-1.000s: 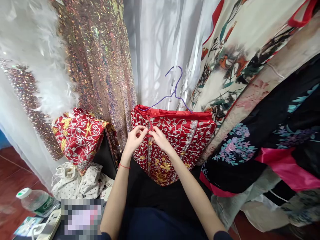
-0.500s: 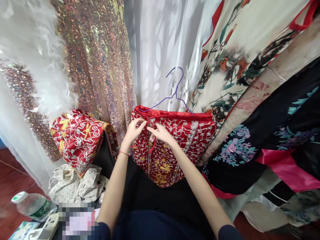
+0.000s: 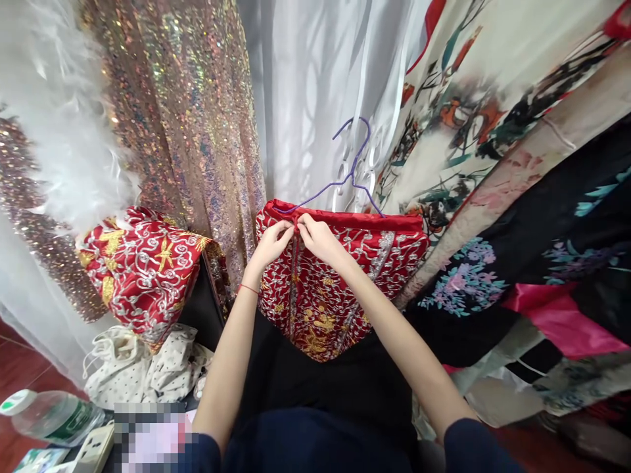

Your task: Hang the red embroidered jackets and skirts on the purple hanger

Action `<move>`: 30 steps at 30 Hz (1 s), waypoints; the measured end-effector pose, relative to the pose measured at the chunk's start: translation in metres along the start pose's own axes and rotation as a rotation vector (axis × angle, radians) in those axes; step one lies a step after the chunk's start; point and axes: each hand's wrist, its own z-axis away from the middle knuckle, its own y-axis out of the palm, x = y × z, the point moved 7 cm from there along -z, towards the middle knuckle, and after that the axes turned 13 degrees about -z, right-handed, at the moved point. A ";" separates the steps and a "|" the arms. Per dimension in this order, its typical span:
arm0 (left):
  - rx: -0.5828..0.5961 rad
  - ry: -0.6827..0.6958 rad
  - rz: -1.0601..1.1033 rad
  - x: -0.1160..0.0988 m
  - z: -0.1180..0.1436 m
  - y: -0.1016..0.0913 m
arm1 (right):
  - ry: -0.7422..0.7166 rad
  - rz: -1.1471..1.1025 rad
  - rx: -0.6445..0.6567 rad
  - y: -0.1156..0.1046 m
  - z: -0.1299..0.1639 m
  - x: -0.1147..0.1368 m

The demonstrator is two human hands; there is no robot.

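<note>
A red garment (image 3: 325, 289) with silver and gold embroidery lies across my lap, its pointed lower edge toward me. The shoulders of a purple wire hanger (image 3: 352, 174) go in behind its plain red top band. At the upper left of the garment, my left hand (image 3: 274, 244) pinches a thin red tie string (image 3: 296, 226). My right hand (image 3: 315, 238) pinches the same string just to the right, fingertips almost touching the left ones. The knot or loop between the fingers is mostly hidden.
Another red embroidered piece (image 3: 148, 269) sits to the left, above a dotted white drawstring bag (image 3: 118, 368). A plastic bottle (image 3: 54, 417) and a power strip (image 3: 93, 450) lie lower left. Sequined fabric (image 3: 197, 98) hangs behind; a black floral garment (image 3: 522, 263) hangs on the right.
Both hands have drawn closer together and moved slightly up at the top band. The right fingers, earlier spread around a dangling string loop, are now pinched. The hanger's hook has shifted slightly up and right.
</note>
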 end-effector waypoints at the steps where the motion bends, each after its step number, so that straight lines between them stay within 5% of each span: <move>1: -0.026 -0.010 -0.005 -0.001 -0.003 -0.002 | -0.021 0.000 -0.010 -0.002 -0.003 0.002; 8: -0.022 -0.046 0.134 -0.002 -0.005 -0.016 | -0.069 -0.201 -0.140 -0.007 -0.014 0.009; 17: -0.288 -0.043 -0.134 0.010 0.002 -0.049 | -0.063 0.016 -0.176 -0.027 0.001 0.003; 21: -0.138 0.047 -0.066 0.001 0.008 -0.048 | 0.005 -0.083 -0.233 -0.040 0.012 -0.008; 24: -0.097 0.028 -0.272 0.000 0.014 -0.045 | 0.172 -0.179 -0.263 -0.039 0.017 -0.022; 27: -0.367 -0.090 -0.454 -0.002 0.018 -0.056 | 0.229 -0.131 -0.235 -0.036 0.018 -0.024; 30: -0.692 -0.138 -0.358 -0.011 0.026 -0.064 | 0.207 -0.176 -0.037 -0.023 0.017 -0.017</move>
